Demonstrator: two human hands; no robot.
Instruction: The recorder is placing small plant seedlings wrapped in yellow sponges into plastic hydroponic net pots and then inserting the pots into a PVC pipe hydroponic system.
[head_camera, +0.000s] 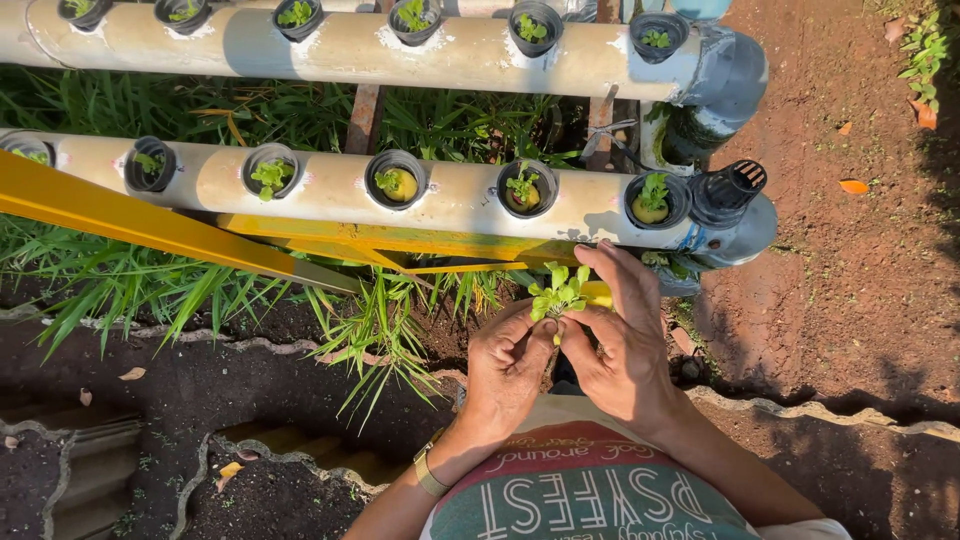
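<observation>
your left hand and right hand pinch one seedling; excess pressure could snap its stem, 12 o'clock of your shirt.

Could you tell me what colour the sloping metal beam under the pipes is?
Yellow beam, clearest in the head view.

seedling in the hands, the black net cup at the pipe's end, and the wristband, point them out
seedling (558, 293), head view, on its green leaves
black net cup (728, 190), head view, on its slotted side
wristband (430, 472), head view, on the strap at the left wrist
</observation>
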